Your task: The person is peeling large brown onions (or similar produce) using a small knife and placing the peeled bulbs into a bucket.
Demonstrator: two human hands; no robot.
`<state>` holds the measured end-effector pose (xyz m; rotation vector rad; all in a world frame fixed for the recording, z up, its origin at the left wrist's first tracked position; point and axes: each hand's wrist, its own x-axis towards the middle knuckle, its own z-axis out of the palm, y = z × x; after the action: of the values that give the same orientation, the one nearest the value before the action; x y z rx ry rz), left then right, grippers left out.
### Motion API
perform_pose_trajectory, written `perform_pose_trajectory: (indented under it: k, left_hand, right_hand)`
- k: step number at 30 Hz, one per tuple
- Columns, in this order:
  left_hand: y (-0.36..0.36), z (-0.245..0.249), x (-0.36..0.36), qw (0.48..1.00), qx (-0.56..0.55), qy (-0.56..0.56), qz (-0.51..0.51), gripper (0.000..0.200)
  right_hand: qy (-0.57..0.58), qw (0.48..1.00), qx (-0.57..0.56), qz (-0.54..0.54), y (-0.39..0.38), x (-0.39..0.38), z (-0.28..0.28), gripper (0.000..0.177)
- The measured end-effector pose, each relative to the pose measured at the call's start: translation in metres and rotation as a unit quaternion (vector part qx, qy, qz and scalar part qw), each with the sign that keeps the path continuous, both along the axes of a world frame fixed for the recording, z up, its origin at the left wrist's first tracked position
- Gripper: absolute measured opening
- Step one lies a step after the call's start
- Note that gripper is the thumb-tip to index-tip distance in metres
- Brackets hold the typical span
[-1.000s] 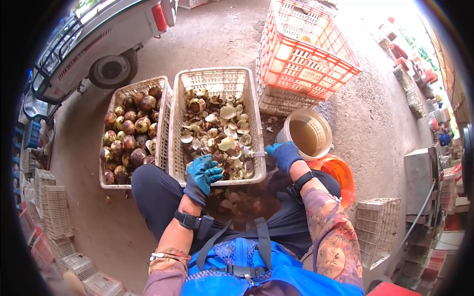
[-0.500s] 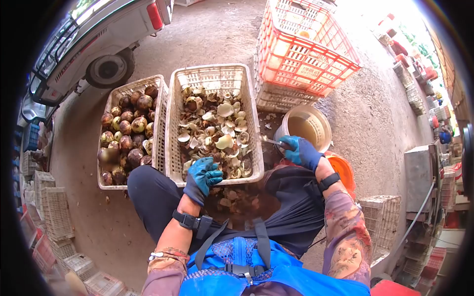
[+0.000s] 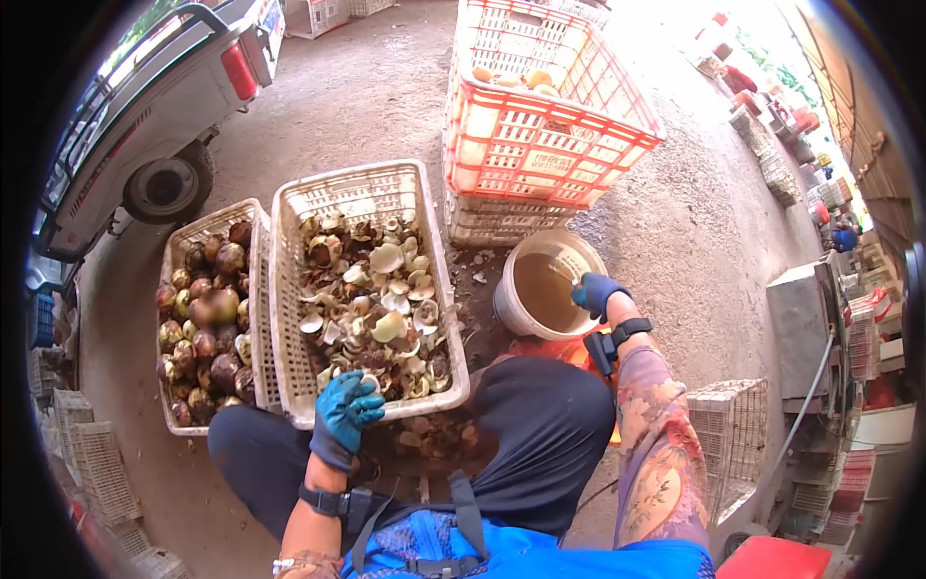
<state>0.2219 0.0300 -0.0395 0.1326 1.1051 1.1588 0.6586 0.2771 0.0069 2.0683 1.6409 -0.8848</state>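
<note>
My left hand (image 3: pixel 347 415), in a blue-green glove, is closed at the near rim of the middle crate (image 3: pixel 453 338), with a small pale piece at its fingertips. That crate holds peeled shells and scraps (image 3: pixel 371 304). My right hand (image 3: pixel 600 295), gloved in blue, is closed around a knife handle over the right side of a white bucket (image 3: pixel 511 304) of brownish water (image 3: pixel 550 289). The blade (image 3: pixel 564 267) points up and left above the water. Left of the scraps, another crate (image 3: pixel 183 425) holds brown and greenish round bulbs (image 3: pixel 207 338).
A red-and-white crate (image 3: pixel 550 159) with pale round pieces stands behind the bucket, stacked on another crate. A parked vehicle (image 3: pixel 164 145) is at the upper left. Wire crates (image 3: pixel 728 444) and a grey metal box (image 3: pixel 805 333) stand at the right.
My right hand has moved with the knife from beside the bucket to over its water. The view has shifted, and more of the red-and-white crate's contents shows.
</note>
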Motion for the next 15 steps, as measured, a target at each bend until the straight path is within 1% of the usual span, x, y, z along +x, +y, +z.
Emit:
perform_pose_trajectory:
  k: [1,4,5,8,9,11,14,15]
  left_hand:
    - [-0.003,-0.001,-0.001,1.0,0.002,0.015,0.0,0.03]
    - [-0.005,0.0,-0.003,0.999,-0.023,0.035,0.016,0.032]
    - [-0.006,0.002,-0.005,0.998,-0.038,0.038,0.026,0.033]
    - [-0.004,0.005,-0.007,0.995,-0.068,0.052,0.048,0.033]
    - [-0.003,0.004,-0.01,0.997,-0.047,0.031,0.044,0.032]
    - [-0.001,0.005,-0.008,0.997,-0.043,0.047,0.039,0.032]
    - [0.0,0.002,-0.009,0.997,-0.041,0.055,0.042,0.031]
    - [0.0,0.003,-0.009,0.997,-0.046,0.053,0.045,0.03]
  right_hand:
    - [-0.053,0.998,-0.021,0.037,0.01,0.008,-0.023,0.033]
    - [-0.154,0.984,0.06,0.074,0.025,0.016,-0.085,0.035]
    - [-0.197,0.976,0.045,0.079,0.03,0.02,-0.116,0.033]
    - [-0.273,0.938,-0.038,0.21,0.027,-0.002,-0.165,0.032]
    - [-0.214,0.949,-0.036,0.227,0.025,-0.015,-0.16,0.032]
    - [-0.097,0.96,-0.035,0.261,0.015,-0.03,-0.147,0.032]
    - [-0.229,0.958,-0.049,0.162,0.02,-0.028,-0.14,0.037]
    - [-0.195,0.959,0.013,0.205,0.016,-0.014,-0.141,0.032]
